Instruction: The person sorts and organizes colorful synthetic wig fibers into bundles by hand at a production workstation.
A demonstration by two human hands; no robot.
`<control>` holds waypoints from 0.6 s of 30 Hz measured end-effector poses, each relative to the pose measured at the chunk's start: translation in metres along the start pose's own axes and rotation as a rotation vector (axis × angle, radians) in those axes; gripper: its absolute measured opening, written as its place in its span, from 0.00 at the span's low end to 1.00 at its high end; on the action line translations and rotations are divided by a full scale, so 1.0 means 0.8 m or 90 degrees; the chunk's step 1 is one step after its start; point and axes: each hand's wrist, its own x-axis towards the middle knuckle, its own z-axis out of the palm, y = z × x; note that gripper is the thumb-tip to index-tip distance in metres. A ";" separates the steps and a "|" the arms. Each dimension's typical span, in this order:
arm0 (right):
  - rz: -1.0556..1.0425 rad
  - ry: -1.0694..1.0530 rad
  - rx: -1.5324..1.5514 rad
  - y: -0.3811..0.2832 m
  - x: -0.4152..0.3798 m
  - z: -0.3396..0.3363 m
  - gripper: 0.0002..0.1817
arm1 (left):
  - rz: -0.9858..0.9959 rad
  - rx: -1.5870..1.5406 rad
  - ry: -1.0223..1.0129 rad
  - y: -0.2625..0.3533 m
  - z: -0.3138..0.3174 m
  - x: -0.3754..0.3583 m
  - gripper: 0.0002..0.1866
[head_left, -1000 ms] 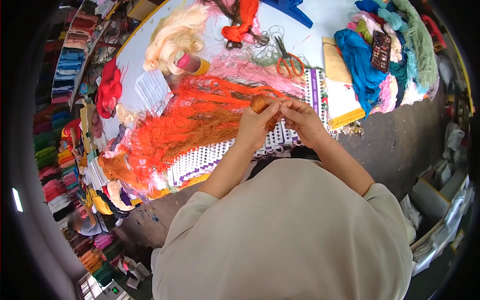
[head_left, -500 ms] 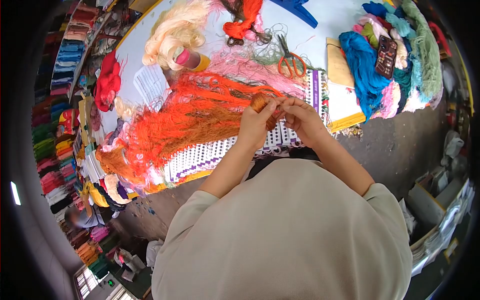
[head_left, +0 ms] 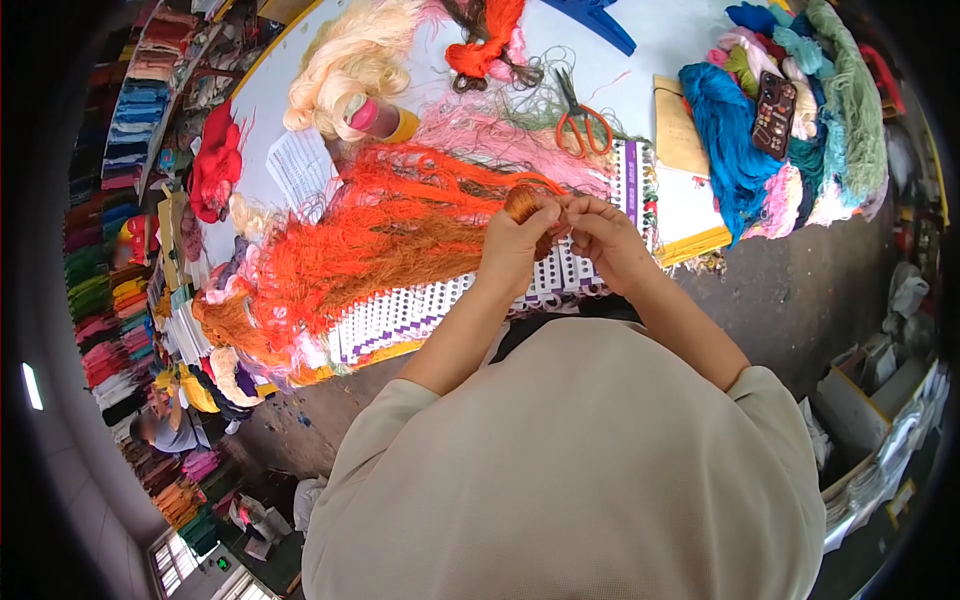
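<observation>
My left hand is closed round the gathered end of a brown thread skein near the table's front edge. Right beside it, my right hand has its fingers pinched together at the skein's end; whatever fine strand they grip is too small to make out. Brown and bright orange-red threads fan out leftward from my hands across the table. Under them lie white cards with rows of holes and purple strips. Scissors with orange handles rest just beyond my right hand, on loose greenish and pink threads.
Cream skeins, a pink-and-yellow cone and a written sheet lie at the back left. Blue skeins and a phone sit at right. Shelves of coloured yarn and another person are at far left.
My hands stay together at the skein's end, with only a slight shift of the fingers. The person at far left shows more clearly now, with an arm raised toward the yarn.
</observation>
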 end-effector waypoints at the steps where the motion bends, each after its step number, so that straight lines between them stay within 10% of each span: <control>1: 0.000 0.000 0.000 -0.001 0.000 -0.001 0.03 | 0.000 0.000 0.000 -0.001 0.000 0.000 0.07; 18: -0.014 0.012 -0.123 0.005 -0.006 -0.001 0.02 | -0.025 0.032 -0.001 -0.002 0.005 -0.001 0.07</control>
